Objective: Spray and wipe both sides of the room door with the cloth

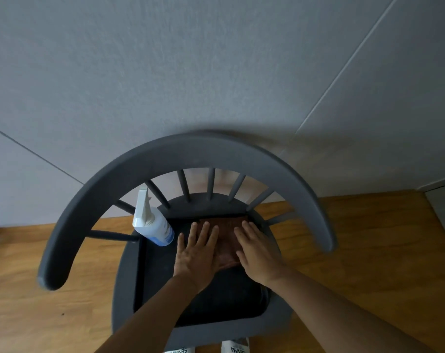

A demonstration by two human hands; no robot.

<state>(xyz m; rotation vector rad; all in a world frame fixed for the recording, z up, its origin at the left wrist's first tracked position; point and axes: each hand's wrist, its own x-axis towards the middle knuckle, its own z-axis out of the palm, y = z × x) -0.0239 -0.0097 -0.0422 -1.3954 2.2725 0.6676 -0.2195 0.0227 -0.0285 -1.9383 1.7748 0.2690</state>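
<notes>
Your left hand and right hand lie flat, fingers straight, side by side on the brown cloth, pressing it onto the seat of the dark chair. The spray bottle stands on the seat's back left corner, just beside your left hand. Beyond the chair's curved backrest rises the grey wall.

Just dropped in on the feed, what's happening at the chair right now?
A person has both hands flat on a brown cloth lying on the dark chair seat: left hand on its left part, right hand on its right. A spray bottle stands untouched on the seat beside the left hand. No door is in view.
</notes>
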